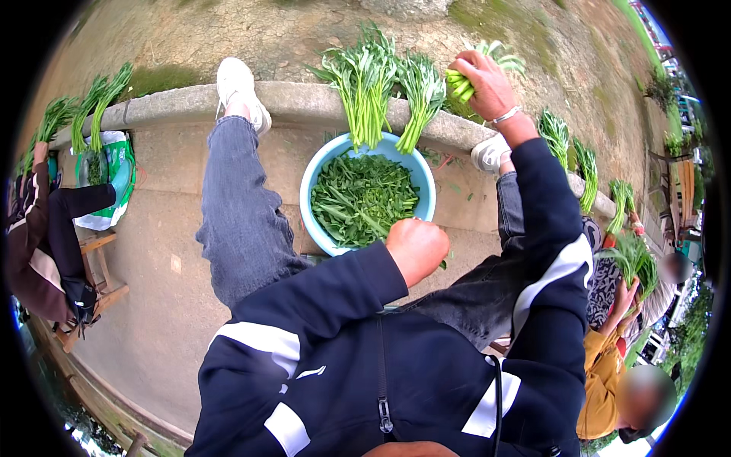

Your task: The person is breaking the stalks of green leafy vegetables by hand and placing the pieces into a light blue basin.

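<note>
My right hand (485, 85) is raised above the stone curb, closed around a bunch of leafy green stalks (460, 85) whose stem ends point left. Over the near right rim of a light blue plastic basin (306, 197) is my left hand (418, 249), curled into a fist. Its fingers face away from the camera, so I cannot see what is in them. Cut leaves and stem pieces (360, 200) fill much of the basin. A large bundle of long-stemmed greens (365, 91) and a smaller bundle (421, 100) lie across the curb, stem ends reaching the basin's far rim.
The curb (297, 103) runs in front of my feet, with bare soil (274, 40) beyond. At left, a person (40, 240) sits on a wooden stool (103, 285) beside a green-and-white sack (114, 200). At right, a person in a yellow jacket (597, 388) holds greens (631, 257).
</note>
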`<state>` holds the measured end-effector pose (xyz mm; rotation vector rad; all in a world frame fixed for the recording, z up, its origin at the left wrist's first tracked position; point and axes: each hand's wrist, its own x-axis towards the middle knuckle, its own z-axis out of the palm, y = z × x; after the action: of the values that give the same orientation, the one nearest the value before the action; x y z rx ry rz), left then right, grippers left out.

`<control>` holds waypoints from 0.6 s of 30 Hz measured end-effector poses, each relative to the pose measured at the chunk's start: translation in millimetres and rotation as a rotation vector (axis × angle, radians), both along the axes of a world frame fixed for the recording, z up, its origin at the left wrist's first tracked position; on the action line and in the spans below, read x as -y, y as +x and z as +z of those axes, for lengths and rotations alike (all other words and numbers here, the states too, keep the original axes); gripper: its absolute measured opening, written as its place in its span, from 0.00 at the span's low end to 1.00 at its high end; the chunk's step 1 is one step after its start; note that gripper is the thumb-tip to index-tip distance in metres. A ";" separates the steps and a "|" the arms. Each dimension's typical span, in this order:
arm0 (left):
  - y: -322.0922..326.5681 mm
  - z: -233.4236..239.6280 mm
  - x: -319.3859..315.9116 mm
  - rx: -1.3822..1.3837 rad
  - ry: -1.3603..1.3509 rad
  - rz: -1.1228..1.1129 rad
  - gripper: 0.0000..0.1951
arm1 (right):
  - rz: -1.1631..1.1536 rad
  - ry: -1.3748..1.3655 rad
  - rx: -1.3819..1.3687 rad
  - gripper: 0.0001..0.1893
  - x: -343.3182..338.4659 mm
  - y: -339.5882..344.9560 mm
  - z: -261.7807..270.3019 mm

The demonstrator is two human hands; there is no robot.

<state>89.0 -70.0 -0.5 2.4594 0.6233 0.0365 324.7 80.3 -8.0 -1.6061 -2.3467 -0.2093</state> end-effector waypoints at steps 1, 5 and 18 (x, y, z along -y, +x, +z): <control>0.6 -0.7 0.1 0.009 -0.008 0.001 0.10 | -0.001 0.017 0.024 0.13 -6.2 4.4 -19.0; -0.7 -10.4 4.4 0.019 -0.015 0.049 0.09 | -0.076 0.016 -0.028 0.12 -10.4 5.9 -121.5; 2.8 -18.2 10.0 0.049 0.028 0.108 0.03 | 0.164 -0.190 -0.156 0.16 26.1 -15.8 -205.2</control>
<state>91.9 -80.0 -18.7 2.4421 0.7378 0.1483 308.9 54.3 -213.2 -1.4406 -2.4191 0.1723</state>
